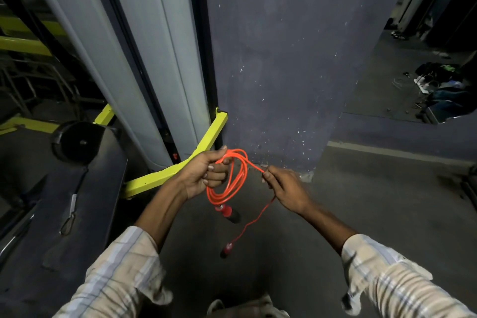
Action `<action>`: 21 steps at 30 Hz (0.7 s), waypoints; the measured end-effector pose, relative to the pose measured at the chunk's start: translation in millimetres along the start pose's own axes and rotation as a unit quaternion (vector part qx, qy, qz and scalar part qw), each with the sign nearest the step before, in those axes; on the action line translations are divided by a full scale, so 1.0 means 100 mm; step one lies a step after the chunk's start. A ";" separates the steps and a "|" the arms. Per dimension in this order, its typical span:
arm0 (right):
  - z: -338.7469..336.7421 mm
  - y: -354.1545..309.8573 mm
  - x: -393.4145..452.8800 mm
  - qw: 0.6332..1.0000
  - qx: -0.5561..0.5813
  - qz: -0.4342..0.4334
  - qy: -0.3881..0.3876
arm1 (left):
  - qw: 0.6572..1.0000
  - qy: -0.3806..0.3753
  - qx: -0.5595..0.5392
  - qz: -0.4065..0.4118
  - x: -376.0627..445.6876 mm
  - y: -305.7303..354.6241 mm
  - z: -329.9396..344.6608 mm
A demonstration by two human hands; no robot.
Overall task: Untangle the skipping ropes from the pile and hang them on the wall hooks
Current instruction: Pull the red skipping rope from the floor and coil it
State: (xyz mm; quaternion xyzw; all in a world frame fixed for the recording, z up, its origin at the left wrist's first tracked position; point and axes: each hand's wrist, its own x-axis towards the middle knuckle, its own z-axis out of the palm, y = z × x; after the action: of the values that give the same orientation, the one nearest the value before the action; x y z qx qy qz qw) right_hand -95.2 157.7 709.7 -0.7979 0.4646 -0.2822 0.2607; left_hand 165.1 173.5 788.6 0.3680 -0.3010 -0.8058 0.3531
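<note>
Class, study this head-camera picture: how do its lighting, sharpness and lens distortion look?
Head view: dim and murky; the orange rope and both hands stay sharp; wide-angle distortion bends the grey panels and splays the sleeves; the far clutter is dark and indistinct.

A dim room with a scuffed dark blue wall point(284, 46) meeting a grey floor point(361, 201), pale grey upright panels point(154, 46) on a yellow metal frame point(165, 175) at left, clutter point(438, 85) at far right.

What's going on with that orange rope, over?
Left hand grips coiled orange rope. Right hand pinches its loose strand. Handles dangling. No hooks in sight.
</note>
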 end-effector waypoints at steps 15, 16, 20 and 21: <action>0.10 0.67 -0.23 0.989 -0.075 0.125 -0.013 | 0.994 0.033 -0.043 0.093 -0.27 0.41 -0.09; 0.11 0.64 -0.21 0.986 -0.092 0.136 -0.041 | 0.993 0.049 -0.039 0.104 -0.21 0.36 -0.07; 0.17 0.36 -0.11 0.976 -0.140 0.107 -0.130 | 0.974 0.158 0.023 0.163 0.02 0.15 0.03; 0.18 0.25 -0.10 0.974 -0.147 0.089 -0.150 | 0.969 0.175 0.050 0.168 0.07 0.09 0.06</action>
State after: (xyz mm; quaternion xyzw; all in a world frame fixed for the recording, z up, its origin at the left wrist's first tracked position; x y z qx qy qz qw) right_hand -101.9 158.1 678.0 -0.8161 0.5257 -0.0636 0.2314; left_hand 160.3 164.3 795.9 0.4647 -0.3320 -0.6416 0.5120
